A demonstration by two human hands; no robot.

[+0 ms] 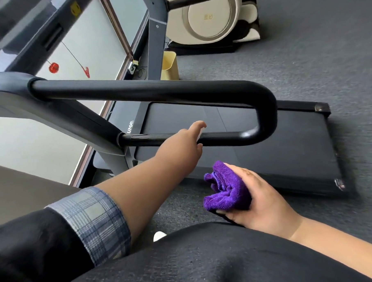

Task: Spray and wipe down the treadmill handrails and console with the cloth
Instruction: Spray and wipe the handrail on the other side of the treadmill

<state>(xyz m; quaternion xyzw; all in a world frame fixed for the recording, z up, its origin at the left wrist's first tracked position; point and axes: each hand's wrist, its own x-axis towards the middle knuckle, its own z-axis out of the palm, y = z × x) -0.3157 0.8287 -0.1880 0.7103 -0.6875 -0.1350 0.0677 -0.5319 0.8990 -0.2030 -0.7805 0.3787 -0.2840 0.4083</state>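
Note:
The treadmill's black handrail forms a U-shaped loop across the middle of the view, and its lower bar runs back to the grey frame. My left hand reaches out to the lower bar and grips a small white spray bottle, which is mostly hidden by the fingers. Nearer to me and to the right, my right hand holds a bunched purple cloth away from the rail. The console is at the top left, seen from the side.
The black running belt lies on grey carpet below the rail. A red safety key and clip hang from the console. A yellow bin and a cream exercise machine stand behind. A window runs along the left.

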